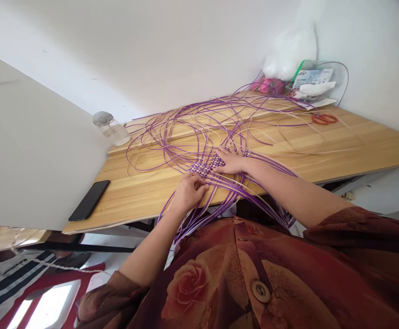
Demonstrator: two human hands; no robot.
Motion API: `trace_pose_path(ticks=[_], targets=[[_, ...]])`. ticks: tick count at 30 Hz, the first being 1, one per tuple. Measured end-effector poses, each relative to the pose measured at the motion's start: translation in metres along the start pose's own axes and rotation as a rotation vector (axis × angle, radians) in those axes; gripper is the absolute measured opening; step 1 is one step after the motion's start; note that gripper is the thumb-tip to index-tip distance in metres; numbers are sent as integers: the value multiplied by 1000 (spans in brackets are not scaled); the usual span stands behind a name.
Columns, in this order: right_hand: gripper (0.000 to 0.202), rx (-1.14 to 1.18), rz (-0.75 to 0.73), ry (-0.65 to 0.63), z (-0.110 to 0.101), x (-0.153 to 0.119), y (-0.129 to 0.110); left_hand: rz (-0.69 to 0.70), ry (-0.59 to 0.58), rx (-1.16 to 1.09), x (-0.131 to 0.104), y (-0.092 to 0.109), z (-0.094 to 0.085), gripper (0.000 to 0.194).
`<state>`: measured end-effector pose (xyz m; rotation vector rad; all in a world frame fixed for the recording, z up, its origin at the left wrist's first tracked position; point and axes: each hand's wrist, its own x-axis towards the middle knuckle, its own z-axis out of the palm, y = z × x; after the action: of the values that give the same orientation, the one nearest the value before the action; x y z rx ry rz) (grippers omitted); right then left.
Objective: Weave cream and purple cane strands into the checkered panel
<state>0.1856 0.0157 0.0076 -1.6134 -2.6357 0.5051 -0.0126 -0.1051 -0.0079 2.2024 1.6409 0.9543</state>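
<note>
A narrow woven piece (199, 169) of purple and cream strands lies near the front edge of the wooden table. Long loose strands (165, 141) fan out from it across the tabletop and also hang over the front edge toward my lap. My right hand (232, 162) rests flat on the weave with its fingers stretched out, covering part of it. At the weave's lower left corner, my left hand (189, 189) has its thumb and fingers pinched together by the strands. Which strand sits in that pinch is too small to make out.
Scissors with orange handles (324, 119) lie at the back right. Behind them are a white plastic bag (285, 52), a pink bundle (268, 85) and papers (314, 84). A clear bottle (115, 132) stands at the left by the wall, and a black phone (89, 200) lies near the left edge.
</note>
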Motion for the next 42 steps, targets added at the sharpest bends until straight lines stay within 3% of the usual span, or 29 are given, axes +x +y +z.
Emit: trace_pose_path(ticks=[17,29,34,39,42], targets=[[112,-6,-12,-59,-5,4,2,-25,19,78,3,5,2,18],[111,-20,-16,-83,-7,1,2,-21,-5,65,8,-3,2,2],[107,-14,-9,-63,-6,0,2,46,-22,42,3,-4,3,19],[108,9,-23,-64,-6,0,4,35,-52,51,-2,9,-2,12],[108,35,-53,-65,-8,1,8,25,-50,65,-3,14,-2,22]])
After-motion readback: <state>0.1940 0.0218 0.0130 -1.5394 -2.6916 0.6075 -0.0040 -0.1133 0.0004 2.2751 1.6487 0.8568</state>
